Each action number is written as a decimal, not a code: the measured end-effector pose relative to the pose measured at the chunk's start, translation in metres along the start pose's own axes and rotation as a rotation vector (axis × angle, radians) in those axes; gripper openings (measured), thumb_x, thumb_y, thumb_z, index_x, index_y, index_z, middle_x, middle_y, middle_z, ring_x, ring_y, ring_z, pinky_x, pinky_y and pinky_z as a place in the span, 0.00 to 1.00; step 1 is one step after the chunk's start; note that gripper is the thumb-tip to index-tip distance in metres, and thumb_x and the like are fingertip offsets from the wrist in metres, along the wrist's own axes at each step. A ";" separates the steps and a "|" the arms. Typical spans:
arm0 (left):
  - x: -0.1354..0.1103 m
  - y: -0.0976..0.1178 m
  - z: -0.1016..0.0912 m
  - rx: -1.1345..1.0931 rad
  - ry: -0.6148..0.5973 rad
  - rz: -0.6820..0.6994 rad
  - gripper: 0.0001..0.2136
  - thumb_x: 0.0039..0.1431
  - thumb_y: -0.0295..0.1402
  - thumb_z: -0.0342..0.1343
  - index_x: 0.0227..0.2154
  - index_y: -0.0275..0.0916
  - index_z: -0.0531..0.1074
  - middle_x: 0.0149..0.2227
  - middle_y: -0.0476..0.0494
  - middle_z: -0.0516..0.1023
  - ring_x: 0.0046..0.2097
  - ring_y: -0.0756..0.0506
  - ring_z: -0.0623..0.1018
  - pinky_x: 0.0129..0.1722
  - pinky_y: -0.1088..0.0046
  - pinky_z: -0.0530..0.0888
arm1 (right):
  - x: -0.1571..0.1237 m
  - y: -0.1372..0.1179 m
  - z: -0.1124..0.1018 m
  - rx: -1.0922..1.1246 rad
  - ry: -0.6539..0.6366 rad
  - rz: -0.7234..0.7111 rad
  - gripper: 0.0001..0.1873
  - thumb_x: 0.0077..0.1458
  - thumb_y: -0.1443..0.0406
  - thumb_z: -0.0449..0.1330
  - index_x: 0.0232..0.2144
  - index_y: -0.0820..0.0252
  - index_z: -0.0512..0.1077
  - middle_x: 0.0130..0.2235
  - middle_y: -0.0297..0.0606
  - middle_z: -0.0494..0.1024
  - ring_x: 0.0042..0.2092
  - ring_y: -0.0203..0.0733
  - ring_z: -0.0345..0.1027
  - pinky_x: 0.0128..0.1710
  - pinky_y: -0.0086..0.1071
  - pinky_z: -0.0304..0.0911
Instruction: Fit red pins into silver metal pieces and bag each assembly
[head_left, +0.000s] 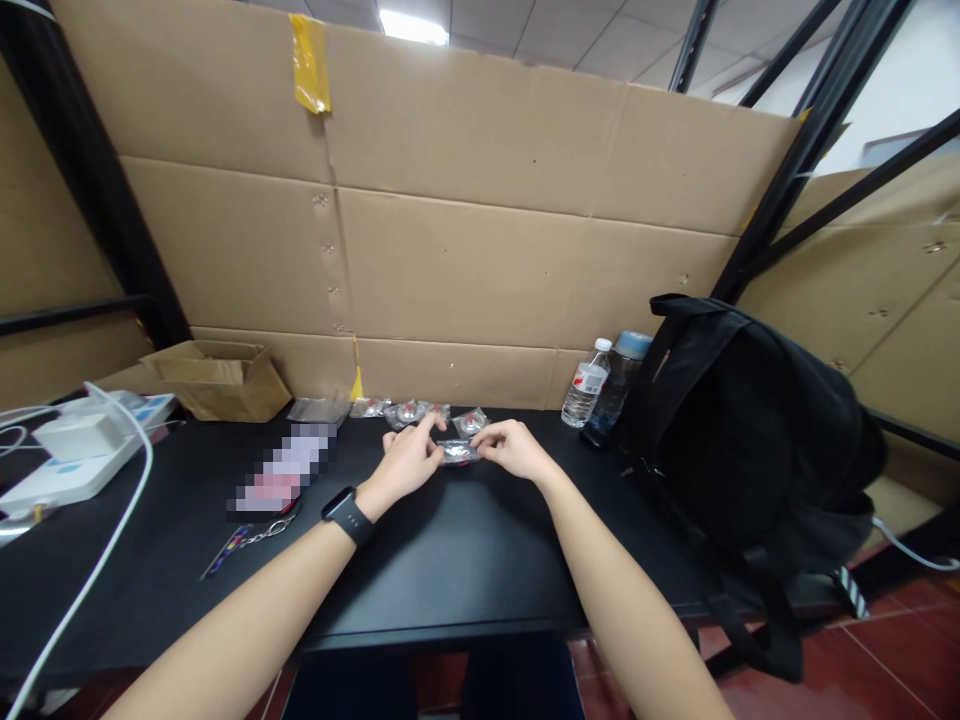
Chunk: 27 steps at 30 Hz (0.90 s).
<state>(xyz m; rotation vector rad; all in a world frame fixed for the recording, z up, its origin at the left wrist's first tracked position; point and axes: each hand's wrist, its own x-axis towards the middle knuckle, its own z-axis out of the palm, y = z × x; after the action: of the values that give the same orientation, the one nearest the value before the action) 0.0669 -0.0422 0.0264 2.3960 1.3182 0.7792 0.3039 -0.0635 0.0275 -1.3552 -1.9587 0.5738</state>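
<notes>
A small clear plastic packet [459, 453] with something shiny and a bit of red in it is between my two hands at the table's far side. My left hand [409, 460], with a black watch on its wrist, has its thumb at the packet's left end and its index finger bent above it. The fingers of my right hand [514, 448] pinch the packet's right end. Just behind lie several similar packets, among them one [470, 421] near my right fingertips and one [405, 412] beyond my left hand. The packets' contents are too small to name.
On the black table [450, 560], a cardboard box [232, 385], a power strip [90, 465] with white cables and a keychain [259, 530] beside a blurred-out item lie left. A water bottle [585, 385], a blue-lidded bottle [621, 375] and a black backpack [757, 450] stand right. Cardboard [465, 240] walls the back.
</notes>
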 end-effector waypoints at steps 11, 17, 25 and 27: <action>-0.008 0.004 0.006 0.213 -0.065 0.160 0.13 0.65 0.34 0.50 0.41 0.49 0.82 0.37 0.42 0.80 0.48 0.37 0.73 0.49 0.56 0.61 | -0.008 -0.017 0.007 -0.414 -0.087 0.089 0.19 0.55 0.70 0.61 0.44 0.43 0.83 0.42 0.34 0.83 0.44 0.45 0.76 0.44 0.32 0.65; -0.010 0.004 0.005 0.241 -0.040 0.268 0.14 0.67 0.46 0.52 0.39 0.45 0.79 0.45 0.41 0.78 0.52 0.36 0.70 0.50 0.56 0.61 | -0.011 -0.018 0.012 -0.499 -0.134 -0.007 0.22 0.50 0.68 0.65 0.48 0.47 0.79 0.49 0.38 0.76 0.48 0.45 0.71 0.44 0.32 0.64; -0.010 0.003 0.012 0.245 -0.076 0.279 0.10 0.60 0.38 0.60 0.43 0.43 0.72 0.43 0.43 0.79 0.53 0.37 0.71 0.50 0.59 0.60 | -0.004 -0.010 0.025 -0.455 -0.052 -0.105 0.09 0.57 0.66 0.64 0.42 0.55 0.79 0.47 0.41 0.74 0.51 0.45 0.66 0.52 0.36 0.63; -0.009 0.002 0.012 0.232 -0.055 0.264 0.07 0.62 0.33 0.56 0.43 0.44 0.72 0.43 0.44 0.80 0.52 0.39 0.72 0.49 0.60 0.59 | -0.003 -0.010 0.024 -0.407 -0.036 -0.123 0.07 0.59 0.65 0.63 0.41 0.55 0.80 0.47 0.41 0.75 0.52 0.45 0.67 0.53 0.37 0.63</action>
<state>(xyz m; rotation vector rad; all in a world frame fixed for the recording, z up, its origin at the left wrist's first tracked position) 0.0708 -0.0508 0.0149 2.7949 1.1394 0.6499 0.2803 -0.0690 0.0169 -1.4535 -2.2535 0.1438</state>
